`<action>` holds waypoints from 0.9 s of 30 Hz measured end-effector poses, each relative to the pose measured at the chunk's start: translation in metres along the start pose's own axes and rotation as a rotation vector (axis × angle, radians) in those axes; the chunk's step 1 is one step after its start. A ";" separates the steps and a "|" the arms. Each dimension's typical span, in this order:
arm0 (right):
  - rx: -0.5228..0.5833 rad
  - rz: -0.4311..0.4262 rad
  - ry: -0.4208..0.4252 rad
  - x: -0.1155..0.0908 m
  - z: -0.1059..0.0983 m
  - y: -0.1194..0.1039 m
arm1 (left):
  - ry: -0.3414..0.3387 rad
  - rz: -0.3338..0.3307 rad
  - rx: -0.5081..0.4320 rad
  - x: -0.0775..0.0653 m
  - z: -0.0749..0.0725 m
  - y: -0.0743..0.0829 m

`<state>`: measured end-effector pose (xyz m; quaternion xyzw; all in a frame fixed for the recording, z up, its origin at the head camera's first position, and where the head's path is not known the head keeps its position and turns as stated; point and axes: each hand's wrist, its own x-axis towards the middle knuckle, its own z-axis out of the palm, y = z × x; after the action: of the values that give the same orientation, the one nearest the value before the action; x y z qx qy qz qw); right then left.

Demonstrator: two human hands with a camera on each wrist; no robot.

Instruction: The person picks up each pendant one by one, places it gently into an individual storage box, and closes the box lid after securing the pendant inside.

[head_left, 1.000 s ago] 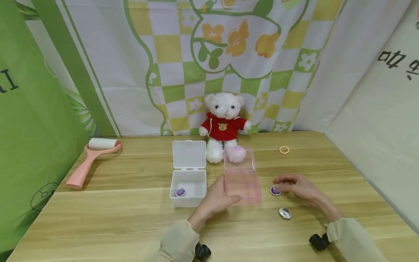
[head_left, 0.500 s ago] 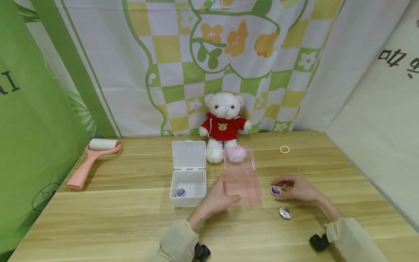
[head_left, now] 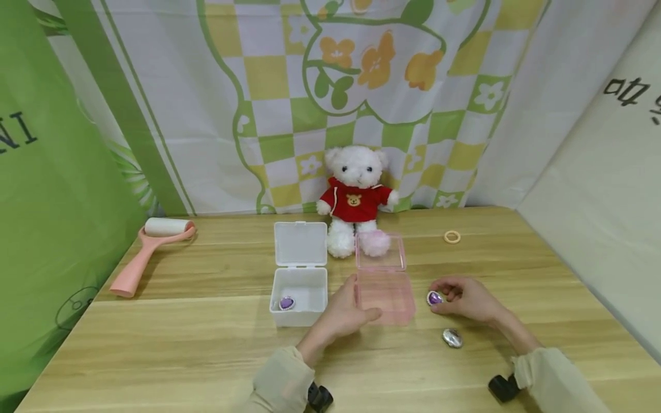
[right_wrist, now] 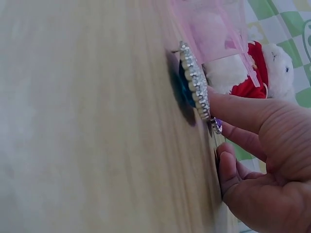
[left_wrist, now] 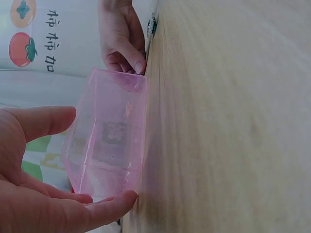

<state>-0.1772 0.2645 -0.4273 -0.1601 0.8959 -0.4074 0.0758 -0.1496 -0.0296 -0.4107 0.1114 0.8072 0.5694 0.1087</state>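
Note:
My right hand (head_left: 472, 299) pinches a purple gem (head_left: 434, 298) with a sparkling rim between thumb and fingers, low at the table. In the right wrist view only a sliver of that gem (right_wrist: 217, 125) shows beside the thumb. Nearer me lies an oval silver-backed gem (head_left: 452, 338); its beaded rim (right_wrist: 197, 85) and bluish underside fill the right wrist view. My left hand (head_left: 345, 310) rests against the left side of an open transparent pink box (head_left: 386, 298), its fingers fairly straight along the wall (left_wrist: 112, 131). Another purple gem (head_left: 286, 303) lies in the open white box (head_left: 302, 318).
Behind the boxes sits a white teddy bear (head_left: 353, 198) in a red top, one foot behind the pink lid. A pale ring (head_left: 452, 237) lies at the back right. On the left is a pink-handled lint roller (head_left: 150, 249). Printed cloths (head_left: 289, 115) enclose the table.
My right fingers have closed about the purple gem, with the thumb now at its near side. My left hand stays by the pink box. The view has shifted slightly.

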 end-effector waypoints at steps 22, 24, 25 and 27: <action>0.149 0.128 0.029 -0.001 -0.003 -0.008 | -0.003 0.012 0.012 -0.002 0.000 0.000; 0.193 0.153 0.012 -0.001 -0.004 -0.013 | -0.002 0.015 0.013 -0.002 0.000 0.001; 0.210 0.155 0.003 -0.001 -0.005 -0.016 | -0.003 0.015 0.012 -0.002 0.000 0.001; 0.253 0.152 -0.011 0.000 -0.006 -0.024 | -0.003 0.018 0.012 -0.002 0.000 0.001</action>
<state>-0.1738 0.2545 -0.4054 -0.0831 0.8466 -0.5092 0.1307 -0.1471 -0.0299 -0.4096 0.1202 0.8094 0.5654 0.1040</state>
